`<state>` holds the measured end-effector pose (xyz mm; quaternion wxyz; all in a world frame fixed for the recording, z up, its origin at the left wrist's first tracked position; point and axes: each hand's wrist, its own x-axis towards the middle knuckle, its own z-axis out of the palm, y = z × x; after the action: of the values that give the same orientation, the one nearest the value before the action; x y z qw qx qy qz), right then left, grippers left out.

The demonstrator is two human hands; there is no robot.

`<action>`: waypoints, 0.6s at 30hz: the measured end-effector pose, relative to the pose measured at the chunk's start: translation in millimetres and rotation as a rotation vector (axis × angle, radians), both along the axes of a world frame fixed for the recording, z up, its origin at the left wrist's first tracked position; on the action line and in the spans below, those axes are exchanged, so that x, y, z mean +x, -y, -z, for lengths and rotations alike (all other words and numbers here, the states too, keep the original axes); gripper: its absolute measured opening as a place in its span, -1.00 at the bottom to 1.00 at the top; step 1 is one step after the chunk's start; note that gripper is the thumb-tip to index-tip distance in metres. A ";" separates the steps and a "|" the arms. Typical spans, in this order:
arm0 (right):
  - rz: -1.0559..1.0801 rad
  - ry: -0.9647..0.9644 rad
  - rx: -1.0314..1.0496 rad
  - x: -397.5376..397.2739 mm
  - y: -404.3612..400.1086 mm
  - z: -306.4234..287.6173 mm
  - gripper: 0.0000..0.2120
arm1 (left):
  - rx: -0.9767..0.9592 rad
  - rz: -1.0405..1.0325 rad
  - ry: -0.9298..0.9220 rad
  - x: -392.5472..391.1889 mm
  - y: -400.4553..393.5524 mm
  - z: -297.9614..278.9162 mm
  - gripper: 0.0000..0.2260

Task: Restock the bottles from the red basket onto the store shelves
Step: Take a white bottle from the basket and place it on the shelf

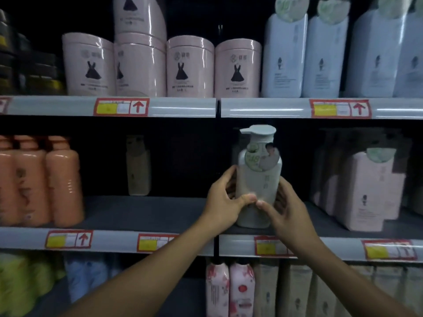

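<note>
Store shelves [146, 213], three tiers in view, grey price rails with red-and-yellow labels [121, 107].
Upper tier: pale blue pump bottles [285, 58] at right; pink round canisters [190, 67] with a black dress print at centre, one more stacked on top at left of centre; dark containers [27, 72] at far left.
Middle tier: orange bottles [63, 186] at left; pink pump bottles [368, 193] at right; a beige bottle [138, 165] far back in shadow.
Lower tier: floral pink bottles [230, 291] at centre, beige packs [295, 291] to their right, yellow-green and light blue items at left, blurred.
Grey-green pump bottle [258, 179]: upright at the near edge of the middle tier, right of centre, base on or just above the shelf.
Left hand [223, 202]: grasping the bottle's left side, thumb across the front.
Right hand [288, 211]: grasping the bottle's right side, thumb tip beside the left thumb.
</note>
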<state>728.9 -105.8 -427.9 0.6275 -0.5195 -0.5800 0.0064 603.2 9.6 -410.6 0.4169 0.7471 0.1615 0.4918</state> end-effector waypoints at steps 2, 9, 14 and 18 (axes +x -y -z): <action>0.000 -0.018 -0.014 14.6 -14.1 3.3 -0.47 | -0.013 0.007 -0.006 11.2 -9.5 -0.8 -0.30; 0.010 -0.100 -0.130 59.9 -68.6 2.9 -0.63 | -0.069 -0.143 -0.099 46.2 -44.3 -3.6 -0.68; 0.031 -0.187 -0.241 72.5 -99.8 -2.7 -0.75 | -0.108 -0.235 -0.126 60.8 -58.5 -5.1 -0.69; 0.042 -0.194 -0.254 71.3 -106.0 -3.5 -0.76 | -0.094 -0.298 -0.148 60.4 -59.1 -3.8 -0.57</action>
<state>800.2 0.2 -424.4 0.6099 -0.6036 -0.5002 0.1165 663.7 68.7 -406.8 0.3608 0.7287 0.3237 0.4837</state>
